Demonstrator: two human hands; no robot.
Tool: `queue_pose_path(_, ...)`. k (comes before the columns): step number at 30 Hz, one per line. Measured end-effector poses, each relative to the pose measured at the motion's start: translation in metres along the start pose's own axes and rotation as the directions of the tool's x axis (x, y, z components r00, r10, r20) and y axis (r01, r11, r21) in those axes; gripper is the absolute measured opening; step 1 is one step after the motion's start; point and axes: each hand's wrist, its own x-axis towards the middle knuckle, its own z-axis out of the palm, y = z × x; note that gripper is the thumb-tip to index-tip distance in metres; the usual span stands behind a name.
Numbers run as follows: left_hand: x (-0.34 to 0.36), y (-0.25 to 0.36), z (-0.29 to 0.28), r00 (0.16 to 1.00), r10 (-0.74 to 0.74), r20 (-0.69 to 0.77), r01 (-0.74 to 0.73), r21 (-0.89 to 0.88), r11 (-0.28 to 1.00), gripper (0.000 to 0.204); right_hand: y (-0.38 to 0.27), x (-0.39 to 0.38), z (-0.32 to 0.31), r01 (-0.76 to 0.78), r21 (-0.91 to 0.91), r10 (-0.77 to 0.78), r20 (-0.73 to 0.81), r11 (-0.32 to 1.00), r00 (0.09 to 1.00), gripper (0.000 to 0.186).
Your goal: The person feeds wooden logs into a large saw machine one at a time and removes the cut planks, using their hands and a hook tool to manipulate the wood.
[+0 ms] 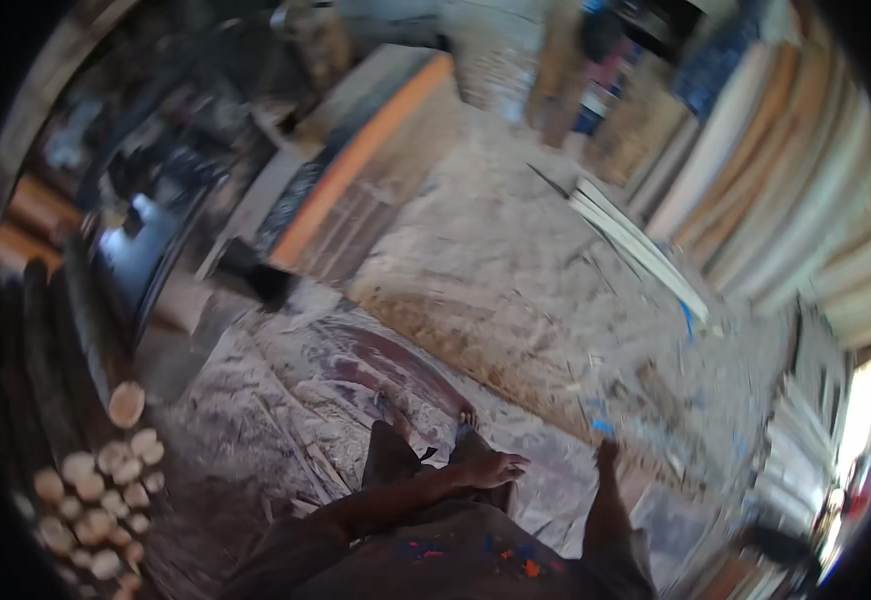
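My left hand [496, 469] hangs in front of my body over my dark trousers, its fingers loosely stretched out with nothing in them. Off to the right, my right hand [608, 453] is held out low above the dusty floor. It is blurred and seen end-on, so its fingers cannot be made out. Neither hand appears to touch anything in the room. My bare foot [468, 416] shows on the floor just ahead, and paint-like spots mark my dark shirt [496, 568].
Stacked round logs [91, 480] fill the left side. Ahead stands a long bench or machine [371, 170] with an orange edge. Pale wooden strips [641, 245] lie on the sawdust-covered floor [496, 250]. Tall boards [756, 150] lean along the right.
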Motion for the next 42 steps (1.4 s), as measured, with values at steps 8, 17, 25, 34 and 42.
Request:
queue_pose_path(8,-0.278,-0.097,-0.17,0.162,-0.379,-0.911,0.431,-0.28,0.858,0.042,-0.477,-0.037,0.192,0.184,0.448,-0.483,0.781,0.875,0.395,0.031)
queue_pose_path(17,-0.431,-0.189,-0.105,-0.454,-0.765,-0.456,-0.335,-0.708,0.621,0.042,-0.716,0.011,0.227,0.161,0.29,-0.331,0.794,0.943,0.51,0.038)
queue_pose_path(25,-0.421,-0.215,-0.178,-0.049,-0.945,-0.322,-0.513,-0.804,0.301,0.044,-0.778,0.021,0.345,0.903,0.038,-0.36,0.923,0.428,0.132,0.03)
queue_pose_path(34,-0.595,-0.225,-0.478,-0.474,-0.618,-0.627,-0.293,-0.55,0.782,0.059,-1.133,-0.021,0.467,0.615,0.436,-0.651,0.739,0.657,0.172,0.04)
queue_pose_path(42,-0.695,-0.166,-0.619,-0.52,-0.561,-0.644,-0.459,-0.343,0.819,0.069,-1.315,-0.151,0.394,0.314,0.55,-0.625,0.743,0.774,0.239,0.066)
